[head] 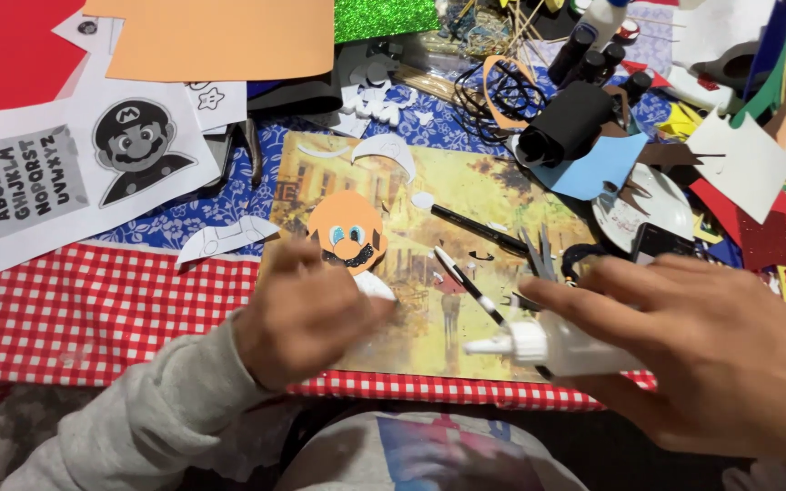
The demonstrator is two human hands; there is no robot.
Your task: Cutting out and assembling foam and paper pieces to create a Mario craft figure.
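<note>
Holding a white glue bottle (557, 348) in my right hand (711, 350), grip wrapped around it, while my blurred left hand (307, 309) pinches a white paper piece (373, 285) beside the orange face cutout (347, 232).

left hand (307, 314) curled, right hand (720, 350) gripping — low

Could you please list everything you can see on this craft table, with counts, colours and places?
glue bottle: one, white, in the right hand, nozzle pointing left
white cut-out piece: one, at the left hand's fingertips
paper face: one, orange with blue eyes, on the picture mat
picture mat: one, yellowish, table centre
pens: two, black, on the mat
printed sheet: one, black and white, left
tablecloth: one, red-white check
orange card: one, top
paper scraps: many, mixed colours, right
left hand: blurred, grey sleeve
right hand: gripping the bottle
</note>
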